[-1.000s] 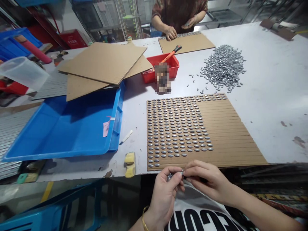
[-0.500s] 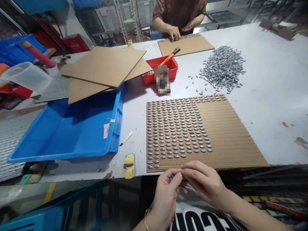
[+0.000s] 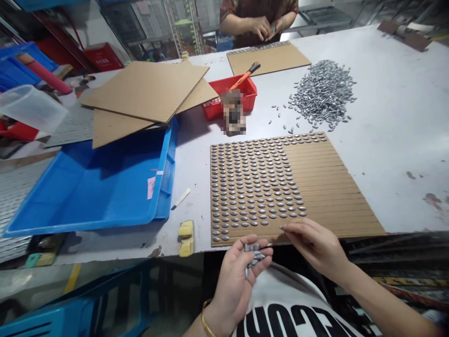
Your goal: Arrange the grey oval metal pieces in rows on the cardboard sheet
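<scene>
My left hand [image 3: 231, 276] is cupped palm up below the board's near edge, with several small silver oval pieces [image 3: 257, 256] lying in it. My right hand [image 3: 317, 245] pinches one silver oval piece [image 3: 282, 228] between thumb and fingertips, low over the near part of a cardboard sheet [image 3: 333, 187]. Ridges run across this sheet. Rows of the same pointed oval pieces cover its left part, and the far rows reach farthest right. The near rows are shorter.
A heap of silver pieces [image 3: 322, 96] lies beyond the board. A red bin [image 3: 250, 96] holds an orange-handled tool. To the left, cardboard sheets [image 3: 147, 89] rest over a blue tray [image 3: 105, 201]. Across the table, another person's hands [image 3: 264, 29] work above a second cardboard sheet [image 3: 270, 61].
My right hand has parted from the left and moved over the board with a piece. My left hand has opened into a cup. The other person's hands have come together.
</scene>
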Tool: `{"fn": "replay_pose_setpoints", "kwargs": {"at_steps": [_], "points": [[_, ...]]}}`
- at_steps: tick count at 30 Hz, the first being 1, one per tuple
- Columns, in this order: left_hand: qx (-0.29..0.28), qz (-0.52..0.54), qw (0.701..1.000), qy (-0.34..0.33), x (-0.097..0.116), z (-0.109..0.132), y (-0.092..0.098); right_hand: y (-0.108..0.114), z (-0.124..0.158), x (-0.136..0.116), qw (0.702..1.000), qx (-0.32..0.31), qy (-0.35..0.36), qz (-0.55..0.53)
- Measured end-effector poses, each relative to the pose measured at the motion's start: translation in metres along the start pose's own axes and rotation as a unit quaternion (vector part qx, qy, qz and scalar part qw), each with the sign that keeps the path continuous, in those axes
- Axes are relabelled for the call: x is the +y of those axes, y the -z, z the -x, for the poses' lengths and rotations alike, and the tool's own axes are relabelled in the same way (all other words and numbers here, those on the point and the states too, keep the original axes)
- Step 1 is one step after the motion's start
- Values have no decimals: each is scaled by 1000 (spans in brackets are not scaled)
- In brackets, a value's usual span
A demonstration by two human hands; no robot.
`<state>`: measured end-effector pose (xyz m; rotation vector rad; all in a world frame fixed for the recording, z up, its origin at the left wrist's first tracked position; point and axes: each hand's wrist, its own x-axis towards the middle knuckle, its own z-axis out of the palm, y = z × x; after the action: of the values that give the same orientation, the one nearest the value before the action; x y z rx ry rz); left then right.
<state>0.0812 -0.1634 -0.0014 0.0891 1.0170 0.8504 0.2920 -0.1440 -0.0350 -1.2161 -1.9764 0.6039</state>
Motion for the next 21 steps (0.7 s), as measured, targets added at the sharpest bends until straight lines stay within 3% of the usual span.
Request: {"fn": "replay_pose_setpoints", "kwargs": {"at_steps": [6, 21], "points": [[-3, -34, 999, 32, -5, -1, -1, 4, -3, 19, 998, -44, 3, 39], [-36, -13, 997, 62, -17, -2, -3, -7, -9, 22, 989, -67, 32, 128]]}}
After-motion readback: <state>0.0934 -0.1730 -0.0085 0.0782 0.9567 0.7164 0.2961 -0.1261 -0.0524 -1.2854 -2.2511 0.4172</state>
